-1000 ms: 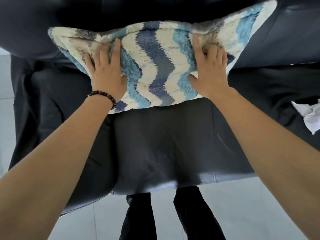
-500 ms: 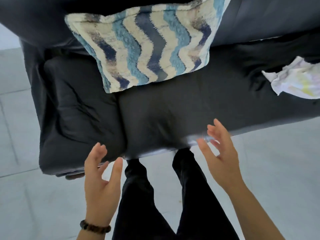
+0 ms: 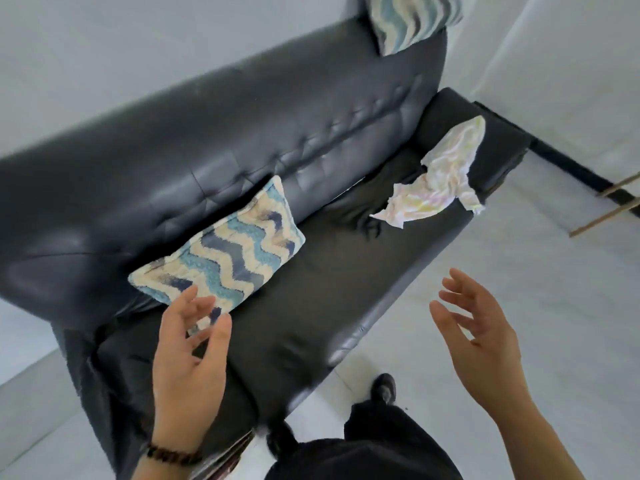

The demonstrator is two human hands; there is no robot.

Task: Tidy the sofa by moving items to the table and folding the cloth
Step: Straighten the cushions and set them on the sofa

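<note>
Seen from the head, the left hand (image 3: 188,362) hovers over the black leather sofa (image 3: 242,140), its fingers (image 3: 180,313) spread, loosely bent and empty. Their tips overlap the near corner of the blue-and-cream zigzag woven cushion (image 3: 225,258) leaning on the backrest just beyond them; contact cannot be told. The right hand (image 3: 485,344) hangs above the pale tiled floor (image 3: 519,271), fingers (image 3: 464,284) likewise spread, holding nothing. The crumpled pale cloth (image 3: 440,174) lies on the seat well beyond the right fingers, apart from both hands.
</note>
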